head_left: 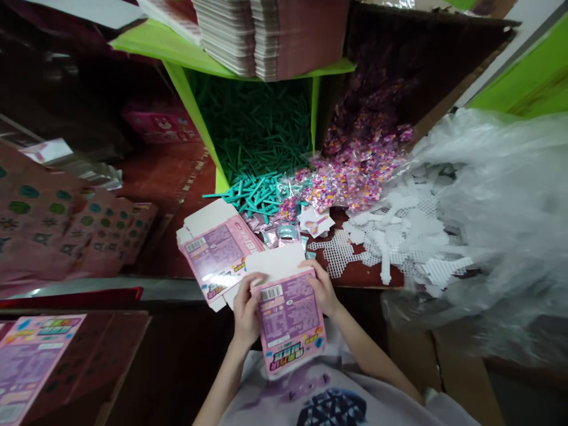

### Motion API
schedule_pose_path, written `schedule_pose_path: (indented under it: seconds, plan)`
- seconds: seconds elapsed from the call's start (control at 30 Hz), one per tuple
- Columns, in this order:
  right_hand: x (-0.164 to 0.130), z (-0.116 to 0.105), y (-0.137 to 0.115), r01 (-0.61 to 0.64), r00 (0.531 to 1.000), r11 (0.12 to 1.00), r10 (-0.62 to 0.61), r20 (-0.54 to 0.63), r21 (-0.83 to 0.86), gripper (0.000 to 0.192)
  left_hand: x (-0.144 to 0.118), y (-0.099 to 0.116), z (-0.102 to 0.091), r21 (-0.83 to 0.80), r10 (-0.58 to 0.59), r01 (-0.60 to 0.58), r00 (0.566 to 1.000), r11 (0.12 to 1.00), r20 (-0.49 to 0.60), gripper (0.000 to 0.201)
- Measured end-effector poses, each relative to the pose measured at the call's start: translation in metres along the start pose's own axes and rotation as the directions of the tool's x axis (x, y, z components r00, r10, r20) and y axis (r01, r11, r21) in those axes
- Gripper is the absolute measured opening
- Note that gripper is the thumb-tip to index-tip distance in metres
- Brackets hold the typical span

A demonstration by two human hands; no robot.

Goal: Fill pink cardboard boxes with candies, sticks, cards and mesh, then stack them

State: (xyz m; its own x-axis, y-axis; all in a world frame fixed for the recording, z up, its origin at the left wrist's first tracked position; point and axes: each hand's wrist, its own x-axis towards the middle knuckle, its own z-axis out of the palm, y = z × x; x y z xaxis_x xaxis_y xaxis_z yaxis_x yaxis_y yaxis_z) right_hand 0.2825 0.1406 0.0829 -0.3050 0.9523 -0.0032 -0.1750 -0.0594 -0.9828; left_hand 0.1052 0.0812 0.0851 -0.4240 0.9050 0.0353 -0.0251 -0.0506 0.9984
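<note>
While both hands, left hand [247, 313] and right hand [323, 289], fingers clamped, grip pink carton [290, 322]: best squared by pressing opposite edges evenly

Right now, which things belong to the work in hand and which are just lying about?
In hand:
- pink box, held by left hand and right hand, flap open
- second pink box lying beside it

Lying about:
- teal sticks
- bead packets
- white mesh pieces
- clear plastic sheet
- flat carton stacks on the green shelf
</note>
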Motion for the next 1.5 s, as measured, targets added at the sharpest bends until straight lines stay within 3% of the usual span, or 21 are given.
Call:
schedule_pose_path:
  seconds: [0.1, 0.17, 0.2, 0.27, 0.37, 0.47, 0.67, 0.87, 0.93, 1.07, 1.17, 1.27, 1.33, 1.43, 1.5]
  plan:
    - [0.001, -0.003, 0.01, -0.038, 0.99, 0.999, 0.033, -0.134, -0.036, 0.019, 0.001, -0.002, 0.009, 0.07, -0.168, 0.161, 0.98, 0.984, 0.106, 0.022]
    - [0.003, -0.003, 0.012, -0.077, 0.982, 0.994, 0.09, -0.168, 0.081, 0.009, 0.002, -0.004, 0.017, -0.005, -0.23, 0.231, 0.97, 0.973, 0.071, 0.02]
    - [0.004, -0.003, 0.012, -0.081, 0.981, 0.985, 0.105, -0.161, 0.149, 0.02, 0.002, -0.006, 0.02, -0.054, -0.237, 0.239, 0.971, 0.969, 0.037, 0.027]
    - [0.005, -0.003, 0.013, -0.076, 0.985, 0.972, 0.107, -0.133, 0.22, 0.026, 0.002, -0.011, 0.025, -0.091, -0.215, 0.212, 0.976, 0.973, -0.028, 0.023]
    - [0.001, -0.002, 0.017, -0.065, 0.987, 0.994, 0.077, -0.141, 0.088, 0.01, -0.003, -0.022, 0.028, -0.023, -0.186, 0.185, 0.981, 0.982, -0.05, 0.021]
    - [-0.007, -0.005, 0.027, -0.051, 0.979, 0.999, 0.052, -0.199, 0.011, 0.013, -0.011, -0.03, 0.027, 0.038, -0.133, 0.136, 0.988, 0.99, -0.074, 0.018]
    - [-0.02, -0.012, 0.043, 0.019, 0.981, 0.997, -0.003, -0.196, 0.079, 0.015, -0.023, -0.037, 0.025, 0.024, -0.09, 0.091, 0.995, 0.996, -0.032, 0.016]
    - [-0.035, -0.008, 0.037, 0.094, 0.976, 0.995, -0.096, -0.196, -0.015, 0.033, -0.03, -0.04, 0.024, 0.004, -0.098, 0.098, 0.995, 0.995, -0.002, 0.034]
    - [-0.042, -0.009, 0.034, 0.103, 0.976, 0.994, -0.11, -0.186, -0.047, 0.031, -0.035, -0.039, 0.024, 0.057, -0.082, 0.08, 0.996, 0.995, 0.019, 0.035]
    - [-0.05, -0.022, 0.031, 0.084, 0.988, 0.994, -0.092, -0.121, -0.072, 0.024, -0.045, -0.029, 0.023, 0.203, -0.038, 0.02, 0.996, 0.979, 0.083, 0.022]
    - [-0.046, -0.034, 0.023, 0.017, 1.0, 0.999, -0.017, 0.011, -0.051, 0.017, -0.048, -0.013, 0.017, 0.205, 0.038, -0.055, 0.995, 0.977, 0.088, 0.016]
    - [-0.036, -0.038, 0.0, -0.074, 0.975, 0.994, 0.09, 0.202, -0.084, 0.04, -0.042, 0.006, 0.006, 0.165, 0.226, -0.196, 0.956, 0.967, -0.188, 0.021]
    - [-0.027, -0.038, -0.022, -0.082, 0.956, 0.976, 0.134, 0.259, -0.203, 0.038, -0.038, 0.015, 0.0, 0.15, 0.259, -0.223, 0.918, 0.963, -0.301, 0.025]
    - [-0.012, -0.038, -0.057, 0.014, 0.954, 0.911, 0.112, 0.279, -0.413, 0.034, -0.035, 0.022, -0.005, 0.166, 0.191, -0.163, 0.967, 0.973, -0.167, 0.03]
    - [-0.003, -0.039, -0.073, 0.073, 0.941, 0.871, 0.101, 0.322, -0.486, 0.035, -0.037, 0.024, -0.006, 0.284, 0.167, -0.136, 0.982, 0.949, -0.087, 0.026]
